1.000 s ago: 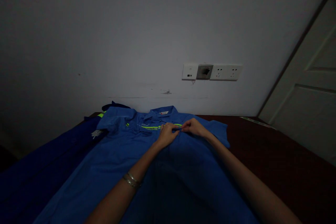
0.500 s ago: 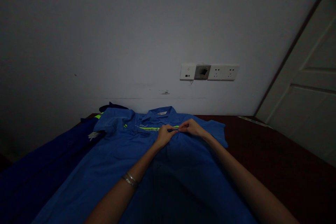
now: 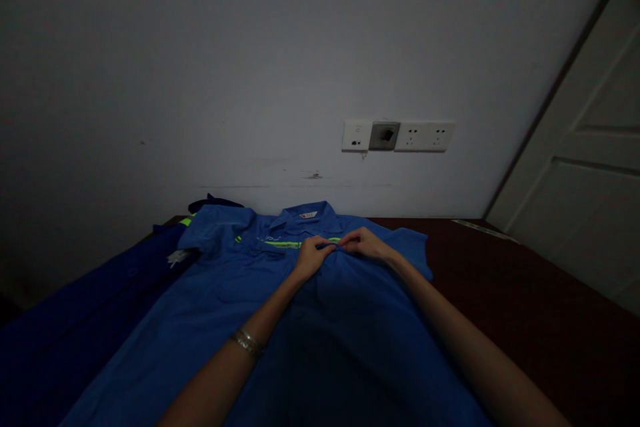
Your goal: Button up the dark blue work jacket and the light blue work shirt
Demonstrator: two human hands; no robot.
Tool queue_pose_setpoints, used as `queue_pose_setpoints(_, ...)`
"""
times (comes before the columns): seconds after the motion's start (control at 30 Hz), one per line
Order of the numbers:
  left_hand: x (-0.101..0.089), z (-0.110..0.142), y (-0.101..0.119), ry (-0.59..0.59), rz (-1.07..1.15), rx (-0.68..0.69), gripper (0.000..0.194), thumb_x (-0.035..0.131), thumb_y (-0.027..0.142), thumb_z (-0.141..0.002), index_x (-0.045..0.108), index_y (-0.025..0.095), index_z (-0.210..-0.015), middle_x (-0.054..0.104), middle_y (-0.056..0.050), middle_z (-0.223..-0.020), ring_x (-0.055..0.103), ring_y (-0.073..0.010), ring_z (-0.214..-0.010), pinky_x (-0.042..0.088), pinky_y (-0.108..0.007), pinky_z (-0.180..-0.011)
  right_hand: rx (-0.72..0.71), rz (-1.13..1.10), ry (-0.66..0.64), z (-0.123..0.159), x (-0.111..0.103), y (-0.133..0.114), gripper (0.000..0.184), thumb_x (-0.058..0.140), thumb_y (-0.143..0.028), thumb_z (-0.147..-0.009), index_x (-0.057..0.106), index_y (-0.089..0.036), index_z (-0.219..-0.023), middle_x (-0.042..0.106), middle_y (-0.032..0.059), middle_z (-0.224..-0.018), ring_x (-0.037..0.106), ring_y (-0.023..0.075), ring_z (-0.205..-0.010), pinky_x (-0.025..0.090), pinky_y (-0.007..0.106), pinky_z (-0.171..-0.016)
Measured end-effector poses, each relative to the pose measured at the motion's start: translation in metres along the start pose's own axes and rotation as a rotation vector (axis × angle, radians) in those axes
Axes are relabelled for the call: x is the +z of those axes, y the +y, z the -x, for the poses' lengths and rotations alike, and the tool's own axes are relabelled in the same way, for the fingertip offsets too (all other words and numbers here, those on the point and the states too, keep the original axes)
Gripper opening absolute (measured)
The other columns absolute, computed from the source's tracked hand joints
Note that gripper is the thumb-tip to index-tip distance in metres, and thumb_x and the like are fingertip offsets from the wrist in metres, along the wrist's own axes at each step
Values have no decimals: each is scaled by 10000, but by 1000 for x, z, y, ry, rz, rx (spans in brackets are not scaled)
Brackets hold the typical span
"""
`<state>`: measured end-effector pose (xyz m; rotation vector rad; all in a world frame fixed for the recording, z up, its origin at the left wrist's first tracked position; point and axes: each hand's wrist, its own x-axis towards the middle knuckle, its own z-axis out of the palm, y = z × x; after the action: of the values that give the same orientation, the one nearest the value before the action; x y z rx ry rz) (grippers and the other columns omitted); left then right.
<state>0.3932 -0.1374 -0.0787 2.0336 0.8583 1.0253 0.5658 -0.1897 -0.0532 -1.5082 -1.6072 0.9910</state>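
Observation:
A blue short-sleeved work shirt (image 3: 235, 293) with a neon yellow chest stripe lies flat, collar toward the wall, on a dark brown table (image 3: 525, 300). My left hand (image 3: 313, 255), a bracelet on its wrist, and my right hand (image 3: 365, 243) meet at the shirt's front opening just below the stripe. Both pinch the fabric there, fingers closed and fingertips almost touching. Whatever lies between the fingertips is too small to make out.
A darker blue garment (image 3: 60, 320) lies to the left, partly under the shirt. The white wall behind carries a row of sockets and a switch (image 3: 399, 136). A white door (image 3: 590, 180) stands at the right.
Both hands stay at the shirt's front opening, with only small finger movements. The view has shifted slightly.

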Motion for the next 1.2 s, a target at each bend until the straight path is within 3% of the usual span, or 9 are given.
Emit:
queue_pose_setpoints(0.2, -2, 0, -3, -38, -23, 59, 152, 615, 253, -692, 695, 158, -779, 659, -39, -768, 582, -146, -755, 419, -251, -746, -68, 101, -48, 1, 2, 0, 243, 552, -220, -647, 672, -100, -821, 648, 25, -704, 545, 115, -614, 415, 218, -605)
queue_pose_setpoints(0.5, -6, 2, -1, -65, -57, 77, 136, 599, 239, -708, 692, 161, -769, 661, -37, -787, 585, -147, -767, 422, -245, -738, -270, 376, 28, 0, 5, 3, 186, 521, -172, -703, 654, -118, -822, 628, 53, -855, 552, 145, -792, 416, 244, -745)
queue_pose_setpoints(0.73, -4, 0, -5, -32, -35, 89, 156, 608, 262, -702, 693, 152, -773, 665, -43, -771, 593, -161, -754, 431, -261, -729, -313, 330, 16, -5, 7, 12, 194, 479, -244, -778, 622, -125, -833, 632, 65, -834, 564, 165, -784, 426, 279, -752)
queue_pose_setpoints(0.97, -4, -1, -5, -119, -34, 109, 133, 619, 223, -689, 699, 159, -773, 675, -34, -771, 594, -158, -757, 426, -258, -744, -340, 312, 2, -3, 6, 15, 231, 466, -309, -798, 603, -130, -841, 622, 62, -838, 561, 171, -799, 422, 279, -744)
queue_pose_setpoints(1.2, -2, -1, -6, -43, -33, 54, 138, 617, 232, -692, 697, 156, -774, 677, -42, -788, 596, -164, -769, 426, -261, -737, -375, 242, -56, -5, 5, 16, 233, 455, -322, -808, 589, -133, -838, 610, 50, -830, 550, 159, -797, 414, 272, -748)
